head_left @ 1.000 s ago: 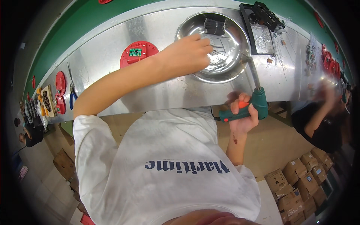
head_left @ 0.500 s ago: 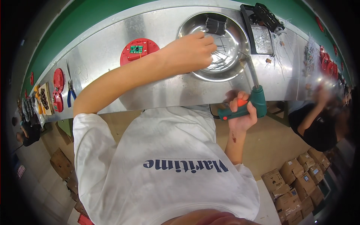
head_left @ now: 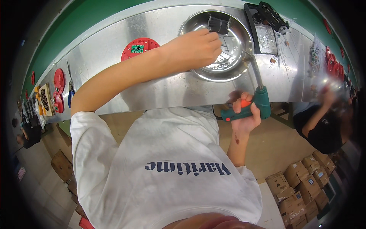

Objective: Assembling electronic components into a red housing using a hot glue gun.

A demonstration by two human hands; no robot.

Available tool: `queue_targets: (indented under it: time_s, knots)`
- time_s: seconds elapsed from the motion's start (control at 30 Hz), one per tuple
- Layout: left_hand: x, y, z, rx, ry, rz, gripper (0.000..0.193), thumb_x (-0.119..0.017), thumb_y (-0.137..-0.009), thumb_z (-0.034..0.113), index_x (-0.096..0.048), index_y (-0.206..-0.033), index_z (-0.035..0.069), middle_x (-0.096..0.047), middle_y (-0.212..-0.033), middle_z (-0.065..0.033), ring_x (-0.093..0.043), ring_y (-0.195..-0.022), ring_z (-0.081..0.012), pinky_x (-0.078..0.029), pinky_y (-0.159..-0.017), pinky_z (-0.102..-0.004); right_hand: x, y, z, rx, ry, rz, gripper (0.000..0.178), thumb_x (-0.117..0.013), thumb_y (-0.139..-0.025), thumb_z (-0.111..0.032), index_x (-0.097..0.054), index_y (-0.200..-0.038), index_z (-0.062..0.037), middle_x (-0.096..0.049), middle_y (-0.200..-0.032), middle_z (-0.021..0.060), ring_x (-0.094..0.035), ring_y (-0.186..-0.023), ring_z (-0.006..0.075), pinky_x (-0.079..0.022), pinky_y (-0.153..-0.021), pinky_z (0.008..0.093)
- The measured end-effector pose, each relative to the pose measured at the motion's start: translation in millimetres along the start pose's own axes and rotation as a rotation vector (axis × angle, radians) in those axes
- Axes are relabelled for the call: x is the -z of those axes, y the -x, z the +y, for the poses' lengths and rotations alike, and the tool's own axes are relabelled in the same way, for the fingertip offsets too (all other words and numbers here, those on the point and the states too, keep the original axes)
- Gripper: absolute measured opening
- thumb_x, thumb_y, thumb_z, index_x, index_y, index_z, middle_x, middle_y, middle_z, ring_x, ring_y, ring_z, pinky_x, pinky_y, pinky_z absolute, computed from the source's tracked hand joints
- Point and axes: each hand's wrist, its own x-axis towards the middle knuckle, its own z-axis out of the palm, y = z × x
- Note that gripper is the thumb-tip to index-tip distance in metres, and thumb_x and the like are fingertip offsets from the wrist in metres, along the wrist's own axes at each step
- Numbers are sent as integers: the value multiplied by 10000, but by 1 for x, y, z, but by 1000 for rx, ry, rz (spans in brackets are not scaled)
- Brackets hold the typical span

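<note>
My left hand [head_left: 199, 49] hangs over a round metal bowl [head_left: 204, 19], its fingers curled closed with the tips turned down and hidden. Anything pinched in them cannot be made out. Inside the bowl, near the far side, lies a bundle of black wires [head_left: 219, 25]. Loose thin wires [head_left: 228, 53] are scattered beside my fingers. At the bench's near edge my right hand [head_left: 247, 121] grips a green soldering gun [head_left: 262, 104] with an orange trigger. Its metal barrel points up and away, the tip end by the bowl's right rim.
Left of the bowl, partly behind my forearm, is a red round holder [head_left: 129, 51] with a green circuit board [head_left: 137, 48]. Pliers [head_left: 71, 89] and red discs [head_left: 59, 82] lie farther left. A black-framed stand [head_left: 251, 28] stands right of the bowl. A co-worker [head_left: 322, 126] sits at right.
My left hand has shifted slightly right and nearer over the bowl, and the left elbow has moved a little outward. My right hand still holds the soldering gun in nearly the same place.
</note>
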Motion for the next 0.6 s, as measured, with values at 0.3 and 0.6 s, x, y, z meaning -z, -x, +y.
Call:
queue_targets:
  time_s: [0.3,0.6]
  knots:
    - [-5,-11,5,-86,74,-15,94,-605,-707,101,-555,-762,43,-544,-890,-51,-540,-899,-178,-437,-792,-305,0,-1,0,1,-3,-6,257,-517,-828,-225,-523,-959,-3,-524,-1001,134,-485,-588,178,-357,-573,307]
    - [-2,-5,1,109,400,99,116,-555,-819,82,-531,-914,21,-548,-883,-115,-554,-877,-262,-445,-781,-347,-1,-1,-1,2,13,-4,257,-521,-828,-230,-520,-953,-6,-525,-1007,128,-479,-584,175,-357,-576,305]
